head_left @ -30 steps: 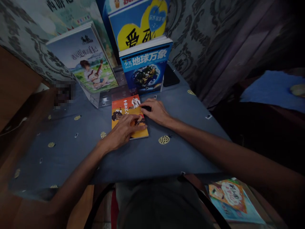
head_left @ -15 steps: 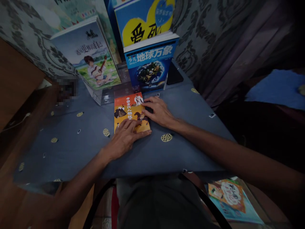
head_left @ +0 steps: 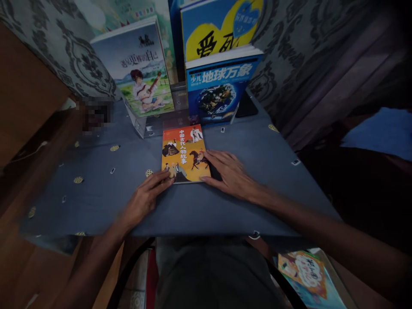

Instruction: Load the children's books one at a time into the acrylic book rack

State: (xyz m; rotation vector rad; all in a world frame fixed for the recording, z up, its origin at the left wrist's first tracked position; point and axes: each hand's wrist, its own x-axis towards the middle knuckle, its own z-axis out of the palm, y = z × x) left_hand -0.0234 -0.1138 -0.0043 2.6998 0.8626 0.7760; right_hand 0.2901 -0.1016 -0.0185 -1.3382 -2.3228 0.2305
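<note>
A small orange book (head_left: 186, 150) with white Chinese lettering and painted figures lies flat and closed on the table. My left hand (head_left: 146, 195) rests at its lower left corner, fingers stretched out and fingertips touching the edge. On the opposite side, my right hand (head_left: 230, 174) lies with fingers extended along the right edge, its thumb apart at the lower right corner. Neither hand lifts the book. Just behind it stand a blue book with a globe (head_left: 222, 88) and a book with a guitar player on its cover (head_left: 138, 73).
Dark blue cloth with pineapple prints covers the table (head_left: 106, 210). A clear stand (head_left: 161, 122) supports the upright books, with a yellow and blue book (head_left: 209, 28) behind. A dark flat object (head_left: 247, 107) lies at the back right. More books (head_left: 309, 274) sit below, right.
My left hand has slid off the cover to the lower left corner. My right hand has moved down along the right edge. The view has shifted, and the book's cover is more exposed.
</note>
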